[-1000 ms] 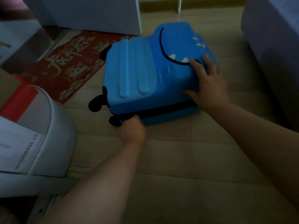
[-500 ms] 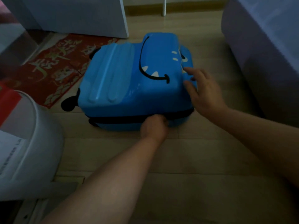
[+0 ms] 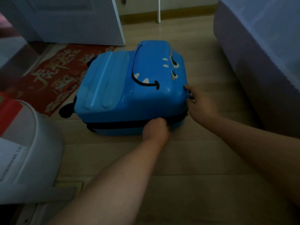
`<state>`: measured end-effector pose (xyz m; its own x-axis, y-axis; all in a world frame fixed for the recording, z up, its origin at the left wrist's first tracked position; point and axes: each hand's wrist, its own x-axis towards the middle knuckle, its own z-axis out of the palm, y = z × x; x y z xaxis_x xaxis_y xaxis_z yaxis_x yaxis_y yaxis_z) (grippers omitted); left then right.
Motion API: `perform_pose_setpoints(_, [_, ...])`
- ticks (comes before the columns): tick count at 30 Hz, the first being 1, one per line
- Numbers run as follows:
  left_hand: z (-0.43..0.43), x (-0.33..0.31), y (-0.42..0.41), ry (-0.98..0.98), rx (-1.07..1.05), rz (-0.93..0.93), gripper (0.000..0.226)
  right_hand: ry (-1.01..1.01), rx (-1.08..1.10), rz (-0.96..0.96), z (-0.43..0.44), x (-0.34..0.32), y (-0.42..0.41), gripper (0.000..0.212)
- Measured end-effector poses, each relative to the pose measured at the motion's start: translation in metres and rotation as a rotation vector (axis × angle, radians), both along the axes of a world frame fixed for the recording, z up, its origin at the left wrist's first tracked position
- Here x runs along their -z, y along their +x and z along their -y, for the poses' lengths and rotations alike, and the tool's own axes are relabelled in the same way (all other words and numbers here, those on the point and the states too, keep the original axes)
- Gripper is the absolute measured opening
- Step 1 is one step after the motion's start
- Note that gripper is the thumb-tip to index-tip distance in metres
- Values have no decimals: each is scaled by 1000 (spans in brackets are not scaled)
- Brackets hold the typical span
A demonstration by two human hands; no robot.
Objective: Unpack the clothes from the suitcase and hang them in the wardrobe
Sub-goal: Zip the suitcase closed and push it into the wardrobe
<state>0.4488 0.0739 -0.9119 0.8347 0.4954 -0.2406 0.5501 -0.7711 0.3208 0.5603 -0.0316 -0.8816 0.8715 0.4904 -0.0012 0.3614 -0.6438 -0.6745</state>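
Note:
A small blue hard-shell suitcase [image 3: 129, 88] with a cartoon face lies flat and closed on the wooden floor. A black zipper band [image 3: 123, 125] runs along its near side. My left hand [image 3: 156, 129] is curled at that band near the right corner, pinching what looks like the zipper pull, which its fingers hide. My right hand [image 3: 200, 104] rests against the suitcase's right near corner, fingers touching the shell. No clothes are visible.
A red patterned mat [image 3: 58, 75] lies left of the suitcase. A white door or cabinet panel [image 3: 78, 21] stands behind it. A white rounded bin [image 3: 37, 153] sits at near left. A bed or sofa covered in pale fabric [image 3: 263, 51] fills the right.
My left hand has slid rightward along the zipper band from the left corner toward the right corner. My right hand moved from the top of the lid down to the right corner.

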Motion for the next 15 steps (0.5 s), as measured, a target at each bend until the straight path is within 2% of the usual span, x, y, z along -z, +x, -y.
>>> perform_pose_setpoints(3, [8, -13, -1, 65, 67, -10, 32, 95, 35, -124, 6, -2, 7, 40])
perform_pose_setpoints(6, [11, -42, -1, 261, 107, 189, 45, 329, 204, -380, 10, -6, 13, 34])
perform_pose_setpoints(9, [1, -64, 3, 339, 39, 437, 43, 186, 283, -384, 18, 3, 20, 36])
perform_pose_setpoints(12, [-8, -72, 4, 373, 14, 618, 42, 2, 258, -425, 23, 15, 19, 37])
perform_pose_setpoints(15, [-19, -82, 6, 380, -95, 738, 37, -6, 233, -487, 22, 19, 16, 40])
